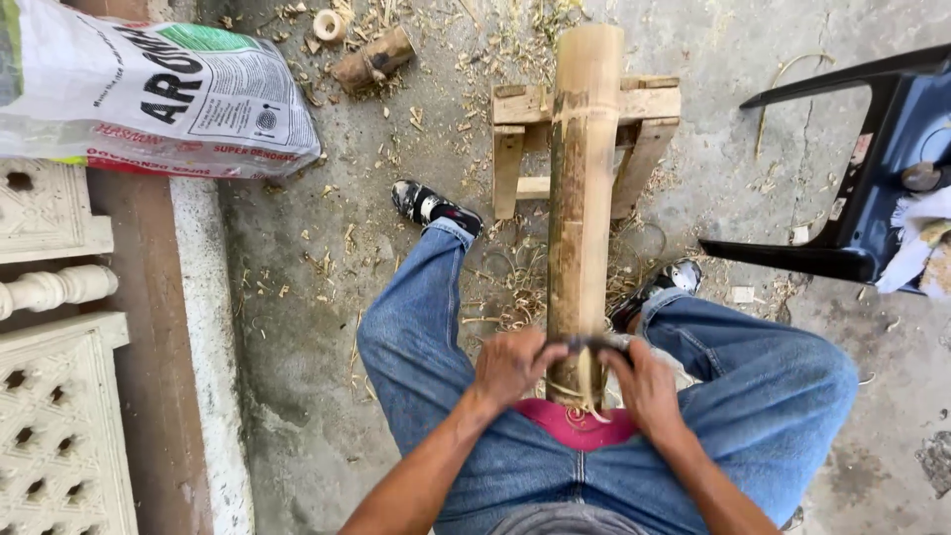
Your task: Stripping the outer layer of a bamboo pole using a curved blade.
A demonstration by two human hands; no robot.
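Bamboo pole [582,178] propped lap-to-wooden stool [634,109], left hand [510,365] and right hand [646,386] clenched on two-handled blade [594,344] across near end; best drawn evenly, shallow, edge square, along grain.

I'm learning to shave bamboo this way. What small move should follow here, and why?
Probably lift the blade and reset it farther up the bamboo pole: both hands, left hand and right hand, sit at the pole's near end, where shavings curl.
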